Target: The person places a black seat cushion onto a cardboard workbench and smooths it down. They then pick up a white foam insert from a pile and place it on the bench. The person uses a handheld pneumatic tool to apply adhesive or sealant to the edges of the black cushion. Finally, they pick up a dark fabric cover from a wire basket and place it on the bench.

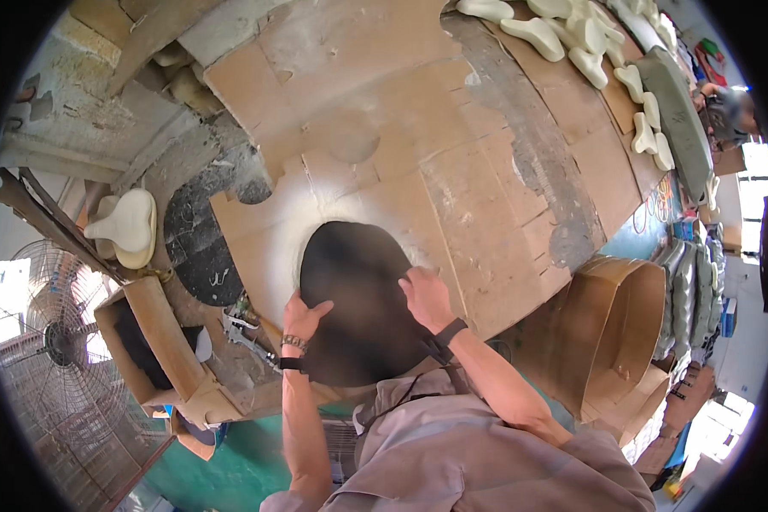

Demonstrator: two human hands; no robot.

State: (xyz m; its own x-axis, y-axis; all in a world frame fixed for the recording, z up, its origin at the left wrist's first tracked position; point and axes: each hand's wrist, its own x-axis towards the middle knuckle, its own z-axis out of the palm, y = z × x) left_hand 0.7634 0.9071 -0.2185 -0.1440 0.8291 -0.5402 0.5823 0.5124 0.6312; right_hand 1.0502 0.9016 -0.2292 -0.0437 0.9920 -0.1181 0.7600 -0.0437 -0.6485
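A black rounded sheet (358,299), blurred and too dark to show its texture, lies before me at the front edge of the cardboard-covered table (384,145). My left hand (302,317) grips its left edge, thumb over the black surface and the other fingers mostly hidden. On the opposite edge, the fingers of my right hand (427,299) are pinched together on the sheet. Pale residue whitens the cardboard around it. To the left of my left hand rests a metal spray gun (246,334). Another black piece (198,239) lies flat farther left.
Cream saddle-shaped foam pads (132,224) are stacked at left; several more foam pads (589,38) lie far right. A cardboard box (158,341) and caged fan (60,341) stand left. On the right are a large open carton (610,316) and a distant person (730,111).
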